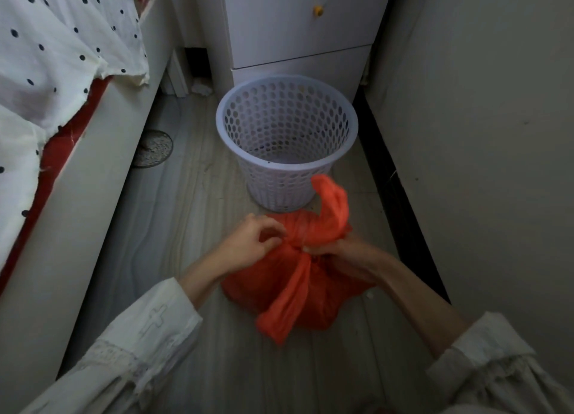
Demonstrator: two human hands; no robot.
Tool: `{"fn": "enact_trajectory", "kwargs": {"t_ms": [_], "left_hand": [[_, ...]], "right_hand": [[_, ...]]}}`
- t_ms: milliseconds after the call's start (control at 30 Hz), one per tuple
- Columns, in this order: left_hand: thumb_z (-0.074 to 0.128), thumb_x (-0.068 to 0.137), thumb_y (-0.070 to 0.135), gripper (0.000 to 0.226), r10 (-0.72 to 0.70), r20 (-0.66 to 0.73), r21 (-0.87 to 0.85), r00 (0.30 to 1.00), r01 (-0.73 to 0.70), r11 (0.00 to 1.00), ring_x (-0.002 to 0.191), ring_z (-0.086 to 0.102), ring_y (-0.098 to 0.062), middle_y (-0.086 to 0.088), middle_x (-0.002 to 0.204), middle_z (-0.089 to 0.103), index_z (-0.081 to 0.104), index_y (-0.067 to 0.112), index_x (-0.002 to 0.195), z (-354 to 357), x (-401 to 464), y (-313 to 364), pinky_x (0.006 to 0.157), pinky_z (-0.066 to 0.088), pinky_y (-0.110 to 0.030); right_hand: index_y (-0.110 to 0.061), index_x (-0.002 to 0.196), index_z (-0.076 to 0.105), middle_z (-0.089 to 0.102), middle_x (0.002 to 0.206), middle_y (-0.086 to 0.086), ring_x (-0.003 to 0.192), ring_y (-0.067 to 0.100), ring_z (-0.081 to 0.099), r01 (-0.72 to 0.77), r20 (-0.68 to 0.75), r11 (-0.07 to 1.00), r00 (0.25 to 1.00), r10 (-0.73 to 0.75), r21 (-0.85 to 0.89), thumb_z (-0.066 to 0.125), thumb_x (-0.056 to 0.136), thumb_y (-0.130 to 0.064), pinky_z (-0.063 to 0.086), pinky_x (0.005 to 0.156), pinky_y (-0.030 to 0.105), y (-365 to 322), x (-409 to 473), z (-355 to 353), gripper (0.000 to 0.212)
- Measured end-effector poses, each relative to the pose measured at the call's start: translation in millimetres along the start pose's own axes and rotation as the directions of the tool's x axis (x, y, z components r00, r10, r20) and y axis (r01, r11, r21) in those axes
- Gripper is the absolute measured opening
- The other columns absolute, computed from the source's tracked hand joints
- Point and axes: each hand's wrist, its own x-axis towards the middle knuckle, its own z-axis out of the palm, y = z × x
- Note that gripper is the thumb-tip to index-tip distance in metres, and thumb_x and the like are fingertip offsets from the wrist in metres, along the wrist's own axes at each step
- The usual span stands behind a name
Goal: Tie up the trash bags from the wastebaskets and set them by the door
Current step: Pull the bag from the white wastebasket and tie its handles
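Observation:
An orange trash bag lies on the floor just in front of a pale perforated wastebasket, which holds no bag. My left hand has its fingers curled at the bag's gathered neck, pinching the plastic there. My right hand grips the other bag handle, and that strip rises in a loop toward the basket. A second loose strip hangs down toward me over the bag's front.
A bed with a polka-dot white cover runs along the left. A white cabinet stands behind the basket. A wall with a dark baseboard closes the right side. A round floor drain sits near the bed.

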Motion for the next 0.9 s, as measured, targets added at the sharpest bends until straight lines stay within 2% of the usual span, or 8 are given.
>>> {"fn": "enact_trajectory", "kwargs": {"t_ms": [100, 200, 300, 433, 533, 600, 733, 900], "left_hand": [[0.063, 0.074, 0.02, 0.021, 0.044, 0.014, 0.043, 0.999, -0.044, 0.998, 0.092, 0.057, -0.018, 0.001, 0.093, 0.069, 0.07, 0.013, 0.092, 13, 3, -7, 0.083, 0.028, -0.004], [0.058, 0.071, 0.031, 0.033, 0.032, 0.098, -0.049, 0.995, -0.027, 0.998, 0.083, 0.052, 0.0, 0.004, 0.088, 0.067, 0.072, 0.011, 0.094, 13, 0, -3, 0.079, 0.031, -0.003], [0.061, 0.066, 0.043, 0.04, 0.006, 0.116, -0.061, 0.993, 0.001, 0.998, 0.074, 0.054, 0.008, -0.005, 0.082, 0.072, 0.071, 0.015, 0.093, 15, -2, 1, 0.073, 0.035, -0.004], [0.056, 0.055, 0.057, 0.048, -0.069, 0.131, -0.066, 0.989, 0.078, 0.995, 0.061, 0.053, 0.003, 0.008, 0.064, 0.062, 0.068, 0.029, 0.092, 16, 1, -1, 0.075, 0.048, -0.031], [0.055, 0.057, 0.055, 0.015, -0.094, 0.113, -0.057, 0.989, 0.1, 0.993, 0.064, 0.053, -0.007, 0.008, 0.063, 0.058, 0.06, 0.046, 0.068, 17, 1, 2, 0.076, 0.05, -0.042], [0.054, 0.058, 0.052, 0.008, -0.101, 0.097, -0.066, 0.99, 0.107, 0.992, 0.065, 0.055, -0.01, 0.003, 0.065, 0.062, 0.059, 0.046, 0.06, 18, 0, 4, 0.074, 0.05, -0.044], [0.049, 0.058, 0.047, 0.01, -0.09, 0.114, -0.062, 0.989, 0.097, 0.993, 0.072, 0.062, -0.022, -0.006, 0.071, 0.068, 0.057, 0.041, 0.056, 22, 3, 8, 0.073, 0.048, -0.037], [0.057, 0.062, 0.039, 0.022, -0.148, 0.064, -0.139, 0.987, 0.156, 0.978, 0.067, 0.054, -0.006, 0.0, 0.072, 0.064, 0.067, 0.024, 0.073, 25, 3, 12, 0.075, 0.046, -0.029]], "right_hand": [[-0.002, 0.115, 0.054, 0.064, 0.098, 0.013, 0.051, -0.012, 0.058, 0.087, -0.058, 0.987, 0.994, -0.096, -0.137, 0.049, 0.078, 0.024, 0.045, 0.056, 0.001, -7, -2, 2, 0.046], [-0.006, 0.077, 0.056, 0.068, 0.056, -0.005, 0.045, -0.01, 0.057, 0.028, -0.062, 0.981, 0.997, -0.04, -0.191, 0.039, 0.083, 0.023, 0.043, 0.05, 0.003, -4, 0, -3, 0.034], [-0.011, 0.075, 0.057, 0.068, 0.053, -0.012, 0.054, -0.007, 0.062, 0.015, 0.005, 0.986, 1.0, -0.014, -0.163, 0.068, 0.074, -0.006, 0.046, 0.056, 0.005, -3, 1, -4, 0.013], [-0.01, 0.075, 0.057, 0.069, 0.055, -0.009, 0.055, -0.005, 0.063, -0.003, 0.027, 0.992, 1.0, 0.007, -0.129, 0.087, 0.021, -0.043, 0.048, 0.056, 0.008, 4, 10, -7, 0.07], [-0.007, 0.074, 0.056, 0.068, 0.052, -0.01, 0.051, -0.006, 0.061, -0.006, -0.007, 0.985, 1.0, 0.005, -0.171, 0.073, 0.071, -0.011, 0.046, 0.053, 0.007, 2, 5, -2, 0.017], [-0.004, 0.081, 0.056, 0.066, 0.053, -0.009, 0.05, -0.006, 0.057, 0.014, -0.092, 0.971, 0.995, -0.037, -0.237, 0.055, 0.078, 0.013, 0.045, 0.052, 0.008, 4, 0, -2, 0.017], [-0.014, 0.086, 0.058, 0.06, 0.079, -0.009, 0.067, -0.012, 0.055, 0.144, -0.192, 0.799, 0.932, -0.308, -0.583, 0.066, 0.064, -0.005, 0.042, 0.069, 0.006, 13, 8, -9, 0.026], [-0.014, 0.084, 0.068, 0.064, 0.081, -0.014, 0.075, -0.002, 0.057, 0.119, -0.229, 0.623, 0.864, -0.449, -0.773, 0.066, 0.072, -0.008, 0.04, 0.073, 0.009, 19, 14, -6, 0.013]]}}
